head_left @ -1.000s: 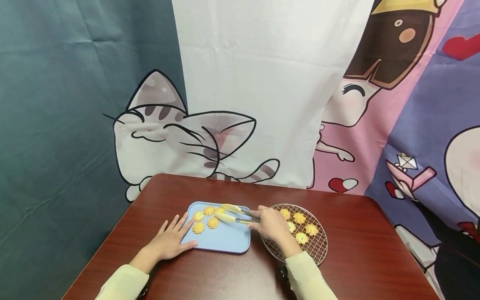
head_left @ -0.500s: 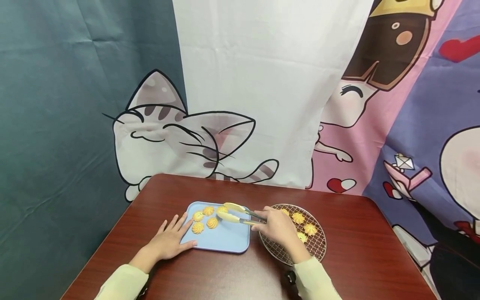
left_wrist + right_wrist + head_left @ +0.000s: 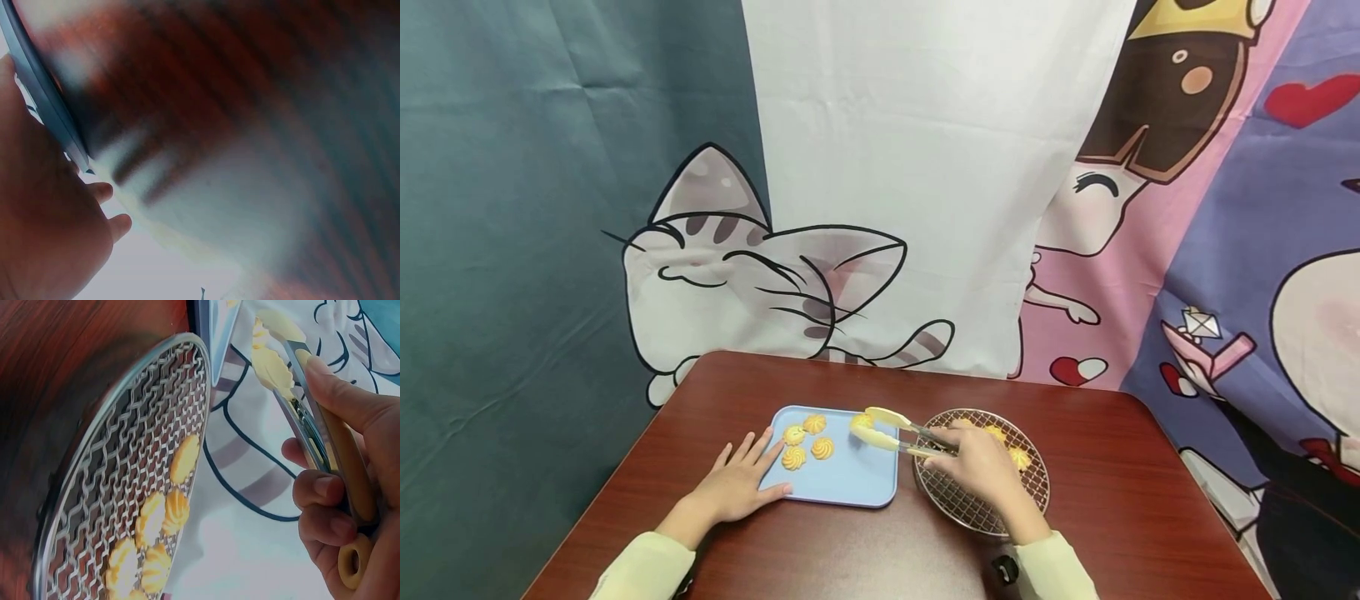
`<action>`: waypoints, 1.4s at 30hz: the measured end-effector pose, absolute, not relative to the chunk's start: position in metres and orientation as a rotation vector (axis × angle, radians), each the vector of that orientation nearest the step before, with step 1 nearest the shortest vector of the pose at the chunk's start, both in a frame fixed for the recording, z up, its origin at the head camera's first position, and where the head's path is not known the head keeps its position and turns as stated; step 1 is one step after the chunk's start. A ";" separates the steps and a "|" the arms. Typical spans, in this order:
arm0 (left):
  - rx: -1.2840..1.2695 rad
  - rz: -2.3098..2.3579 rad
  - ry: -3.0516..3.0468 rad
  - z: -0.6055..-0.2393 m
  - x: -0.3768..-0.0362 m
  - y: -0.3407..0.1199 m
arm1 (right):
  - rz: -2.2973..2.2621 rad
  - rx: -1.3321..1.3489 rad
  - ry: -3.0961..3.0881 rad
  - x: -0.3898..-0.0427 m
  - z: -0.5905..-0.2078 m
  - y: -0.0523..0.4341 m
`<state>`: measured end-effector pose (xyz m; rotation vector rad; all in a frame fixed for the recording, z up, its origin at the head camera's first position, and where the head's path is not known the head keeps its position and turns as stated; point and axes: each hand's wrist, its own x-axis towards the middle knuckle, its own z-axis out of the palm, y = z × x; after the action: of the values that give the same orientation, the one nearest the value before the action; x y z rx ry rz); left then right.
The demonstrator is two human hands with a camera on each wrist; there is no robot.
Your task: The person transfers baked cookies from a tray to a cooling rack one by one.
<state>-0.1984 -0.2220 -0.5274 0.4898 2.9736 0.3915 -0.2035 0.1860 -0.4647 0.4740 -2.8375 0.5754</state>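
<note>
My right hand (image 3: 985, 467) grips metal tongs (image 3: 917, 450) with pale yellow tips and handles. Between those tips sits a ridged golden butter cookie (image 3: 859, 422), raised over the right part of a light blue tray (image 3: 850, 485). In the right wrist view, thumb and curled fingers wrap the tongs (image 3: 344, 465). My left hand (image 3: 732, 482) rests at the tray's left edge, fingers spread. In the left wrist view, the dark tray edge (image 3: 47, 94) runs past that hand (image 3: 50, 219). Several swirled cookies (image 3: 793, 457) lie on the tray's left half.
Right of the tray stands a round wire rack (image 3: 947, 498), partly under my right arm. Several cookies (image 3: 187, 459) lie on it. The reddish-brown wooden table (image 3: 820, 550) ends at the back before a cartoon-printed curtain (image 3: 887, 192).
My right hand has drawn the tongs rightward, and the cookie in their tips has left the group on the tray, moving right. The left hand stays at the tray edge.
</note>
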 end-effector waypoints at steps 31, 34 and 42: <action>0.481 0.385 2.982 -0.526 -0.196 -0.221 | 0.580 0.379 -2.740 -0.171 -0.457 0.241; 0.484 0.385 2.981 -0.525 -0.197 -0.220 | 0.569 0.371 -2.735 -0.170 -0.458 0.246; 0.488 0.384 2.974 -0.527 -0.198 -0.221 | 0.553 0.370 -2.719 -0.165 -0.460 0.256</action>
<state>-0.1976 -0.2212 -0.5273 0.4880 2.9742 0.3843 -0.1651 0.2557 -0.4602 0.3701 -2.7192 0.5531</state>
